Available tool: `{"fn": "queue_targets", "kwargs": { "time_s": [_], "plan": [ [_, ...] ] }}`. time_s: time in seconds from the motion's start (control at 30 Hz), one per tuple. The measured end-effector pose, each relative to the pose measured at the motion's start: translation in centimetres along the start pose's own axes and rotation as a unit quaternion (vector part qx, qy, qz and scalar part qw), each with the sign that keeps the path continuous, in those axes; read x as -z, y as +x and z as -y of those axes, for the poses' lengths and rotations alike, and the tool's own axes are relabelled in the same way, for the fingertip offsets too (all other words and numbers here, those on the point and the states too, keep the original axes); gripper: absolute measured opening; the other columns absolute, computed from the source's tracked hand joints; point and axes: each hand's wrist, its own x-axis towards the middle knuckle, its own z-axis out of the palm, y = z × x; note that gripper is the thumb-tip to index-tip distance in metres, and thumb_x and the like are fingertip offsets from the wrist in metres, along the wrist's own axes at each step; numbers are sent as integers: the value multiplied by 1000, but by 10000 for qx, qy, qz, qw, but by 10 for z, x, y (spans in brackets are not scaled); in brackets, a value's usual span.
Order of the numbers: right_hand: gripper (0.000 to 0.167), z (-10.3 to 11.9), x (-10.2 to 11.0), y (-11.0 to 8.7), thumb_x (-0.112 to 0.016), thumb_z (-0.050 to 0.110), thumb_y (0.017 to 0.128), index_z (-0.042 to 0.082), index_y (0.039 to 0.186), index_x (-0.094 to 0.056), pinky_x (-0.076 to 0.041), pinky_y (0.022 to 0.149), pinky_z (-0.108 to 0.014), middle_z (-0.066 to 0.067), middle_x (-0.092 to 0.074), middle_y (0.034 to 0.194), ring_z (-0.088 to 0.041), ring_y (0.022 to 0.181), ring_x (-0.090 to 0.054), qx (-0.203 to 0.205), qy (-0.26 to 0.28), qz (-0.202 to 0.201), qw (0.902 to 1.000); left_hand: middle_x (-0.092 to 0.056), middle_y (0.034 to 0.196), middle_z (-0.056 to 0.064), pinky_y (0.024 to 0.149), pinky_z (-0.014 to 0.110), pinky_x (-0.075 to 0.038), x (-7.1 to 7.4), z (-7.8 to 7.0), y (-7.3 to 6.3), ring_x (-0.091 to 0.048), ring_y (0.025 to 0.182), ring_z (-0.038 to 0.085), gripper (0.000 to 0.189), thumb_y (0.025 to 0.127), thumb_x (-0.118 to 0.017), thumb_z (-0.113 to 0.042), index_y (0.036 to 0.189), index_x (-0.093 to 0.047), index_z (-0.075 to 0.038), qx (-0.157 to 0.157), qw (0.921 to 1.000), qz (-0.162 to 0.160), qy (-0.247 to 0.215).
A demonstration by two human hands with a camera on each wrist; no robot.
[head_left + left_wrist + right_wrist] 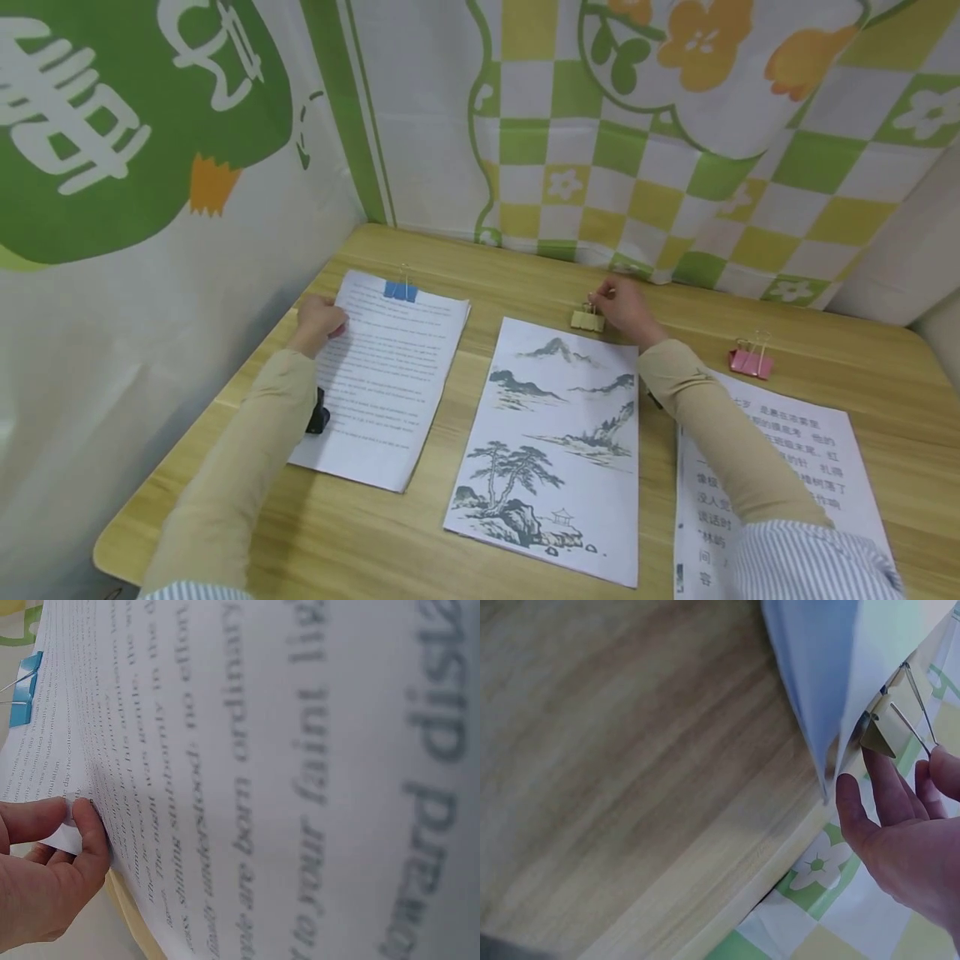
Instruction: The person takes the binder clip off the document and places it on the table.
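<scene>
A stack of printed English text sheets (382, 375) lies at the left of the table, with a blue binder clip (401, 291) on its top edge. My left hand (321, 323) pinches the left edge of this stack; in the left wrist view the paper (67, 836) shows between thumb and finger. Beyond the top edge of the landscape-print sheets (555, 450) sits a yellow binder clip (587, 320). My right hand (628, 310) holds that clip by its wire handles, with the thumb on a handle and other fingers beneath the clip in the right wrist view.
At the right, sheets with Chinese text (795, 450) lie partly under my right forearm, with a pink binder clip (751, 362) at their top. The wooden table (360, 533) meets a patterned curtain (577, 167) at the back.
</scene>
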Motion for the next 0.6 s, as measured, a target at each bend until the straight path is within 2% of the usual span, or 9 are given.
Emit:
{"fn": "queue_targets", "kwargs": {
  "time_s": [0.1, 0.27, 0.4, 0.5, 0.6],
  "plan": [
    [20, 2, 1, 0, -54, 13, 94, -7, 98, -55, -44, 71, -27, -26, -62, 103, -33, 95, -59, -110, 86, 149, 9998, -52, 82, 8, 49, 12, -43, 1, 1, -2, -45, 51, 2, 45, 77, -46, 5, 120, -53, 17, 70, 9992, 148, -373],
    [28, 5, 5, 1, -53, 16, 94, -9, 106, -55, -48, 76, -32, -28, -61, 108, -36, 100, -59, -123, 136, 457, 9988, -52, 85, 9, 51, 13, -45, 2, 2, -4, -47, 53, 2, 44, 80, -46, 6, 122, -49, 19, 133, 9970, 301, -701],
    [37, 6, 15, 3, -53, 22, 94, -10, 113, -56, -50, 86, -43, -29, -60, 112, -39, 103, -58, -32, -45, 455, 9989, -55, 108, 20, 53, 12, -45, 0, 2, -3, -47, 58, 2, 46, 84, -46, 4, 127, -47, 17, 182, 9968, 429, -657],
    [42, 15, 21, 7, -52, 24, 95, -11, 120, -52, -46, 96, -49, -30, -57, 119, -41, 111, -54, 42, -166, 359, 9992, -51, 126, 23, 56, 11, -45, 0, 3, -2, -48, 65, 3, 47, 86, -46, 2, 132, -45, 13, 277, 9967, 500, -572],
    [43, 30, 20, 12, -50, 22, 96, -11, 123, -50, -43, 100, -50, -30, -54, 123, -41, 116, -51, 81, -156, 377, 9991, -51, 128, 23, 57, 11, -44, 1, 3, -3, -49, 69, 5, 47, 87, -45, 1, 133, -44, 12, 374, 9969, 482, -505]
  ]
}}
